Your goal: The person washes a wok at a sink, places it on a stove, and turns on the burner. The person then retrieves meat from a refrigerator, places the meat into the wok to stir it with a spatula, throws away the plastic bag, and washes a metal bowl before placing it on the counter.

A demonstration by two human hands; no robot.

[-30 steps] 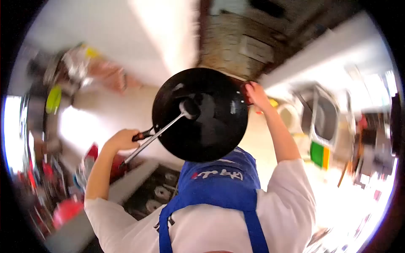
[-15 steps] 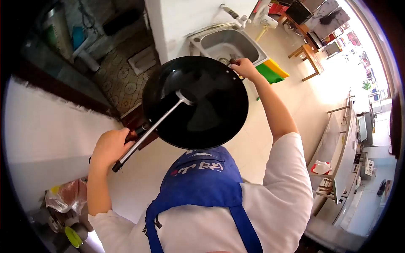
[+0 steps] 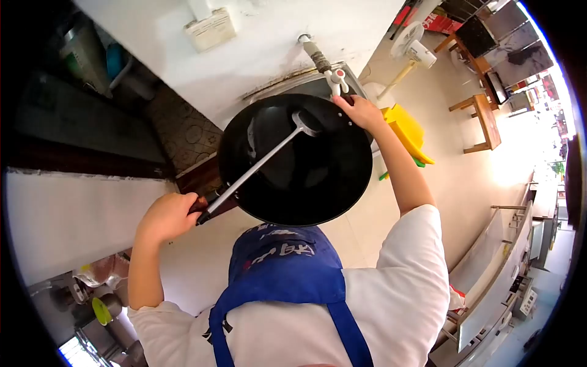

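Fingers of the left hand [image 3: 168, 217] are curled closed around the wok's long handle [image 3: 198, 204], a dark reddish-brown grip that points out to the left. The dark end of the ladle [image 3: 269, 154] lies just beside these fingers; whether they also press on it, I cannot tell. Above, a pale box [image 3: 210, 29] is fixed to the white wall [image 3: 263, 55]. The black wok [image 3: 293, 189] is in the middle of the view, held up between both hands in front of the body, its glossy inside showing. The ladle slants up to the right across it, its metal bowl over the inner surface. Below the wok, a blue apron [image 3: 287, 275] with white lettering covers the front of a white shirt [image 3: 397, 275]. Beyond the wok's far rim is a metal sink [image 3: 293, 81], mostly hidden by it, with a white tap [image 3: 335, 77] above. Close to the tap, the right hand [image 3: 359, 113] grips the small handle [image 3: 348, 98] on the wok's right side, fingers closed on it. To the right of this hand stand a yellow container [image 3: 406, 129] with green beneath and, higher up, a white fan [image 3: 420, 54]. Well apart, farther right, are a wooden stool [image 3: 485, 122] and, lower down, a long table [image 3: 494, 287].
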